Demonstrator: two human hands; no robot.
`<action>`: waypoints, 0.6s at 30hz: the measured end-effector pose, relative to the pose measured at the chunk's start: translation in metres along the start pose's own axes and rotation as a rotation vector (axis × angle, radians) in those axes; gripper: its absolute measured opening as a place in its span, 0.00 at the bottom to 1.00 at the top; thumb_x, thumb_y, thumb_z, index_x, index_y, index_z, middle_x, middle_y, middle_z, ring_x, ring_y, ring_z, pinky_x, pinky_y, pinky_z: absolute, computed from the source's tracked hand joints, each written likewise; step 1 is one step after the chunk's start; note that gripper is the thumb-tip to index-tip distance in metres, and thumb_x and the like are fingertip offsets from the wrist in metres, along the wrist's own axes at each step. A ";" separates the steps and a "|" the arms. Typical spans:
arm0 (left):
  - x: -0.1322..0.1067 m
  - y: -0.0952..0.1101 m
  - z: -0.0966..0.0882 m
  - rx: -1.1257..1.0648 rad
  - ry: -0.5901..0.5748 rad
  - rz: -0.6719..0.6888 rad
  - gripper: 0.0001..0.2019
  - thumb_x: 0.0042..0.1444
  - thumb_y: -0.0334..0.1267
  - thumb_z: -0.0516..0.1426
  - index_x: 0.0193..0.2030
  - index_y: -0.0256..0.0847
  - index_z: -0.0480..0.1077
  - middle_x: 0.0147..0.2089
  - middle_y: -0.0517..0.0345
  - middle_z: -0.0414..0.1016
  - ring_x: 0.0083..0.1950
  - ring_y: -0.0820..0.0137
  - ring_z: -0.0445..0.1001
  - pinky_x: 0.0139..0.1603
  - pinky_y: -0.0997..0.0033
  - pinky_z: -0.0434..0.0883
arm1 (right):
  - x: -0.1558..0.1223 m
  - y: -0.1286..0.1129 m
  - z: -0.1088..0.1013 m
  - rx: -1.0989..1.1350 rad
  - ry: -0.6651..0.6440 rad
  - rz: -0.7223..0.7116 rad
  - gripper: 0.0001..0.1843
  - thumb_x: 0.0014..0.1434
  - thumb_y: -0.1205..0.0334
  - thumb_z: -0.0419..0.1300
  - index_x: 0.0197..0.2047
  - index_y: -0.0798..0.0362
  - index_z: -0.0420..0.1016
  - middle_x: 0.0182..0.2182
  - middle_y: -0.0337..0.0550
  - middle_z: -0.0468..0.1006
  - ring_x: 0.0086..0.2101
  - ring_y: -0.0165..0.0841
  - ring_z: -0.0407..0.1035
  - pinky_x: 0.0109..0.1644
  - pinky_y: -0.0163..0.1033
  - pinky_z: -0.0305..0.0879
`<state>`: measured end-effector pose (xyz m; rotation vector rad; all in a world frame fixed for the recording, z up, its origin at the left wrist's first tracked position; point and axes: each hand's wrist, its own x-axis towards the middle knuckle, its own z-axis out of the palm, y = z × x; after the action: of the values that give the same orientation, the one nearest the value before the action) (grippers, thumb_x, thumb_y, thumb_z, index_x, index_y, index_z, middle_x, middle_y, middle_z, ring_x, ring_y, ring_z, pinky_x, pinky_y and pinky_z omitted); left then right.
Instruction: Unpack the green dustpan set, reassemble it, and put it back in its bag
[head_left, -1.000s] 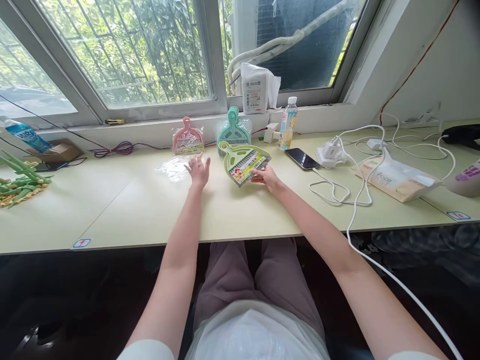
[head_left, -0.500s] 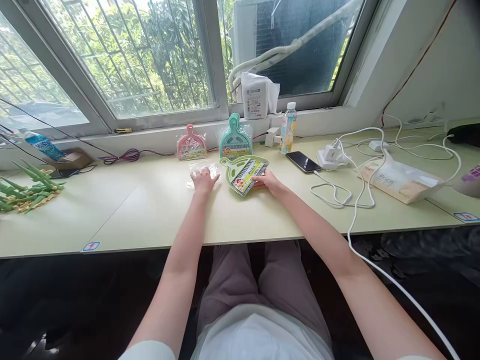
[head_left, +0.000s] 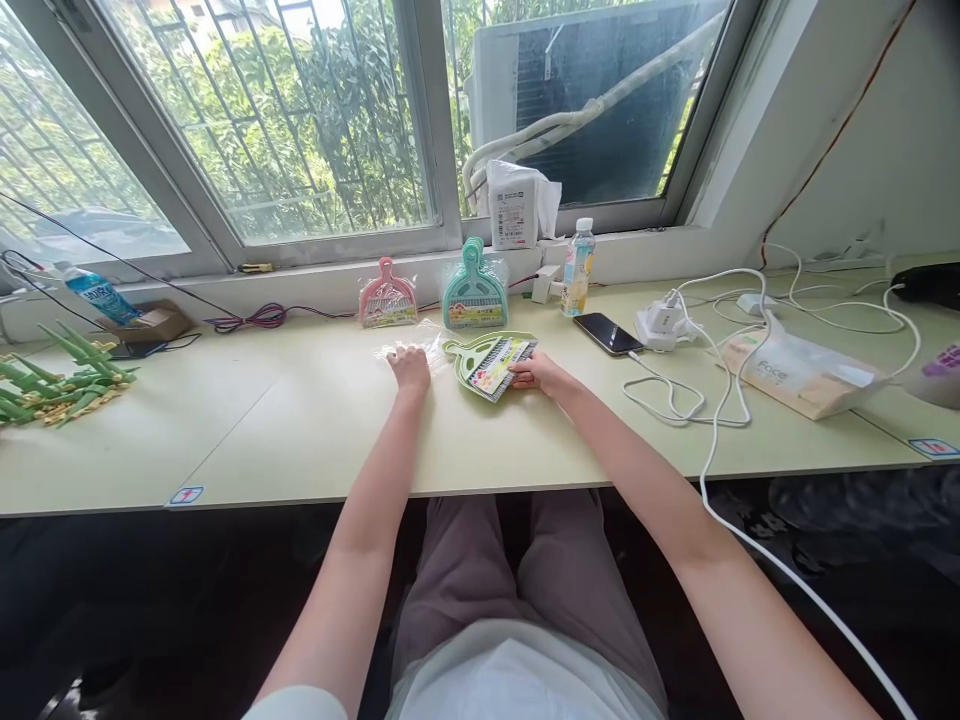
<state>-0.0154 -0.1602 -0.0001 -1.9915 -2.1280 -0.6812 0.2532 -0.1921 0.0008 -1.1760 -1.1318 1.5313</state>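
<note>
My left hand [head_left: 410, 368] presses down with curled fingers on a clear plastic wrapper [head_left: 405, 352], which is crumpled on the pale table. My right hand [head_left: 538, 374] grips the right edge of a light green dustpan and brush set [head_left: 487, 365], which lies flat with a printed card on it. Its handle points left, towards the wrapper. Behind them, against the windowsill, stand a pink dustpan set [head_left: 387, 297] and a teal dustpan set [head_left: 475, 290], both in clear bags.
A smartphone [head_left: 607, 333], a water bottle [head_left: 577, 268] and a white charger [head_left: 660, 325] stand to the right, among white cables [head_left: 675, 405]. Farther right lies a tissue packet [head_left: 795, 375]. Green woven leaves [head_left: 60, 390] lie at the left. The table's front edge runs below my forearms.
My left hand has come down from above the table onto the wrapper, which now lies closer to the green set. The green set has turned, swinging its handle towards the left.
</note>
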 end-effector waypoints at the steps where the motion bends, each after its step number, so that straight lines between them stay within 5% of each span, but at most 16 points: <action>1: 0.000 0.000 0.000 -0.011 0.001 -0.013 0.10 0.54 0.28 0.51 0.34 0.40 0.74 0.43 0.38 0.75 0.56 0.45 0.65 0.57 0.44 0.53 | -0.001 -0.001 0.000 -0.002 -0.013 0.012 0.14 0.51 0.73 0.66 0.41 0.56 0.71 0.31 0.48 0.82 0.25 0.31 0.76 0.31 0.35 0.77; 10: 0.001 -0.003 -0.004 -0.112 -0.018 -0.109 0.06 0.55 0.33 0.56 0.36 0.41 0.75 0.42 0.39 0.75 0.57 0.44 0.63 0.58 0.45 0.51 | -0.007 -0.005 0.004 -0.029 -0.073 0.083 0.10 0.52 0.74 0.65 0.39 0.57 0.74 0.29 0.48 0.83 0.24 0.31 0.76 0.29 0.34 0.77; 15: 0.000 0.002 -0.009 -0.259 0.183 -0.182 0.12 0.61 0.34 0.49 0.38 0.43 0.75 0.46 0.42 0.75 0.55 0.49 0.64 0.56 0.48 0.54 | -0.008 -0.006 0.006 -0.046 -0.094 0.065 0.13 0.51 0.73 0.67 0.41 0.57 0.74 0.32 0.50 0.83 0.26 0.33 0.77 0.31 0.35 0.77; 18: -0.003 0.012 -0.012 -0.379 0.211 -0.206 0.11 0.62 0.38 0.50 0.42 0.45 0.73 0.48 0.47 0.75 0.55 0.52 0.65 0.55 0.52 0.56 | -0.009 -0.005 0.008 -0.061 -0.106 0.045 0.16 0.50 0.72 0.68 0.43 0.57 0.74 0.33 0.50 0.83 0.28 0.34 0.78 0.30 0.35 0.77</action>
<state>-0.0061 -0.1675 0.0123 -1.7684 -2.2206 -1.3534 0.2478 -0.2007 0.0083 -1.1799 -1.2374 1.6188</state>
